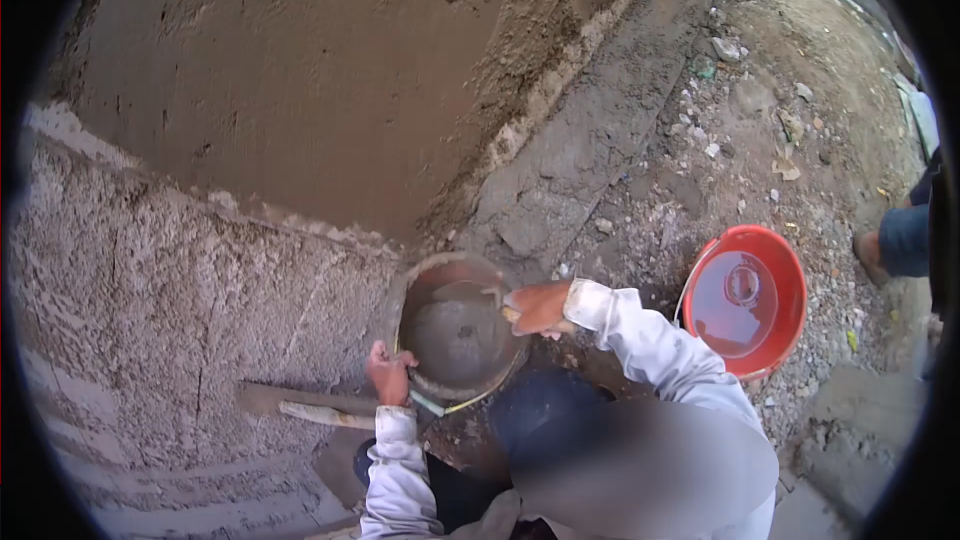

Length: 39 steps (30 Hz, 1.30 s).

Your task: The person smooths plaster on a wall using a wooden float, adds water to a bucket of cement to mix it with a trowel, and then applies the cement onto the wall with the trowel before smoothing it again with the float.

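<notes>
A round bucket (398,305) with a mortar-crusted rim stands in front of me, with wet grey mortar (455,335) inside. My left hand (390,372) is closed at the bucket's left edge, by its pale handle. Over the right side of the rim, my right hand (540,308) grips the wooden handle of a trowel (495,292). The trowel's metal neck points into the bucket; its blade is hard to make out against the mortar. Near my left wrist lies a plastering float (325,414) with a pale handle.
A red bucket (798,305) of cloudy water stands to the right. Smooth wet plaster (290,90) covers the surface ahead, above a rough ledge (200,290). Rubble and stones (712,150) litter the ground. Another person's leg (905,240) shows at the far right.
</notes>
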Available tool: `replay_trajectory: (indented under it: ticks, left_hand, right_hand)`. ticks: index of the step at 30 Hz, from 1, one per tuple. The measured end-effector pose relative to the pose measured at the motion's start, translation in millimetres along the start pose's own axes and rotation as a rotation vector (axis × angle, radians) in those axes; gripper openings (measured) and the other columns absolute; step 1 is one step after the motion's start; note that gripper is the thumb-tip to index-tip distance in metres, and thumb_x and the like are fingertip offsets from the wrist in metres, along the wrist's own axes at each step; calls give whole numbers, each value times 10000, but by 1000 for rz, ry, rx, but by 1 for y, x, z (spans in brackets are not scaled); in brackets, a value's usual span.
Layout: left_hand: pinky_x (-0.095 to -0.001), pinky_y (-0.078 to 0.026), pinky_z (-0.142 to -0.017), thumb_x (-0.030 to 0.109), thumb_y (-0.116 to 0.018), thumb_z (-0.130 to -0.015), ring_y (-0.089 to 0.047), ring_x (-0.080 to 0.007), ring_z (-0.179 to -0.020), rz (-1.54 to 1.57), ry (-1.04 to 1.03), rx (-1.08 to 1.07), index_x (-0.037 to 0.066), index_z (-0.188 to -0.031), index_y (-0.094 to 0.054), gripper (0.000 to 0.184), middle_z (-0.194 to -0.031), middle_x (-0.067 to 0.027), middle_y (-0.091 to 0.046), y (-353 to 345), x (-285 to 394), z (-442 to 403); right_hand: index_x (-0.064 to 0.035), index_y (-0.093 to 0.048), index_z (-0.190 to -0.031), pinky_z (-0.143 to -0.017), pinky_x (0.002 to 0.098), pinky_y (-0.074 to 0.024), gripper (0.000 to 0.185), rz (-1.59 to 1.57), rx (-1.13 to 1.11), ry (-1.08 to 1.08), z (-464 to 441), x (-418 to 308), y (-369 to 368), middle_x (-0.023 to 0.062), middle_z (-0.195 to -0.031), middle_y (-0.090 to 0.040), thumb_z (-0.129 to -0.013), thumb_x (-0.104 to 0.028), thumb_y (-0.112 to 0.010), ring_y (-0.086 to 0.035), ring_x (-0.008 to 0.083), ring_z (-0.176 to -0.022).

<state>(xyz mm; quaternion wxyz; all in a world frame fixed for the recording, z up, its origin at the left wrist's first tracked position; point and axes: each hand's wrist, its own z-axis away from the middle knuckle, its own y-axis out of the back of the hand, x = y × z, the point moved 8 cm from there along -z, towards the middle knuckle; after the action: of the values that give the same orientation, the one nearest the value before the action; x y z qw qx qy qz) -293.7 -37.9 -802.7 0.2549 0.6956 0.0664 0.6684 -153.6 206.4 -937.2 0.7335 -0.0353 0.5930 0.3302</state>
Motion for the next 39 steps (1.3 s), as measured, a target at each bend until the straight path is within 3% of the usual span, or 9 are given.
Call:
replay_trajectory:
  ticks: [2, 5, 8, 9, 16, 27, 34, 36, 39]
  left_hand:
    - [-242, -374, -529, -52, -635, -632, -454, -64, -625, -47, 6, -104, 47, -741, -505, 195, -691, 52, -490, -38, 28, 24]
    - [-272, -504, -742, -16, -655, -656, -621, -132, -810, -201, -151, -213, -34, -1133, -668, 478, -885, -48, -677, -76, 50, 49]
    - [-277, -504, -788, -26, -647, -657, -632, -138, -869, -41, -238, -245, -38, -1192, -652, 536, -934, -58, -684, -91, 48, 63]
    - [-275, -503, -772, -27, -644, -658, -627, -135, -855, -17, -174, -242, -41, -1191, -650, 533, -931, -58, -681, -86, 39, 59]
    - [-253, -440, -582, -51, -622, -650, -548, -96, -681, 35, -4, -114, -10, -910, -616, 263, -787, -21, -616, -28, 14, 10]
    - [-277, -436, -603, -62, -621, -633, -505, -112, -685, 50, 104, 40, 63, -820, -534, 241, -742, 6, -544, 46, -51, -9]
    - [-279, -410, -570, -70, -619, -610, -481, -117, -659, 26, 122, 83, 56, -791, -528, 238, -718, 25, -502, 45, -57, -14]
    - [-288, -394, -554, -48, -640, -598, -468, -117, -647, -52, 122, 124, 56, -770, -512, 238, -719, 20, -502, 47, -59, -20]
    - [-299, -386, -551, -18, -662, -584, -460, -117, -655, -24, 153, 156, 52, -772, -514, 249, -716, 15, -508, 37, -30, -11]
  right_hand:
    - [-44, -568, -956, -608, 379, -538, 160, 361, 38, 229, -119, 179, -119, 57, -682, -601, -879, -178, -607, -658, 182, -676]
    - [-53, -578, -955, -624, 333, -518, 142, -550, 68, 151, -56, 66, -113, 50, -729, -600, -874, -167, -604, -638, 173, -688]
    - [-62, -588, -954, -639, 286, -499, 126, -1063, 9, 356, -21, 22, -112, 43, -777, -598, -870, -155, -600, -618, 164, -701]
    - [-49, -582, -978, -643, 270, -500, 155, -1656, -313, -125, -8, 15, -141, 40, -795, -593, -851, -135, -600, -611, 153, -694]
    - [-50, -471, -1040, -271, 248, -347, 232, -1837, -105, 205, 77, -68, -44, 69, -720, -458, -813, -97, -486, -379, 99, -355]
    - [-59, -409, -1106, -511, 315, -533, 241, -701, 1482, 1007, 293, -223, 208, 88, -850, -532, -921, -39, -561, -570, 158, -573]
    - [-16, -414, -1132, -640, 383, -569, 303, -83, 2652, 462, 335, -170, 316, 120, -857, -600, -893, -76, -590, -652, 244, -709]
    - [4, -434, -1135, -710, 467, -568, 355, 151, 2734, 62, 301, -139, 342, 208, -907, -639, -848, -95, -617, -679, 357, -768]
    - [5, -468, -1151, -765, 509, -552, 370, 441, 1849, -439, 220, -84, 383, 250, -926, -657, -835, -110, -622, -674, 421, -823]
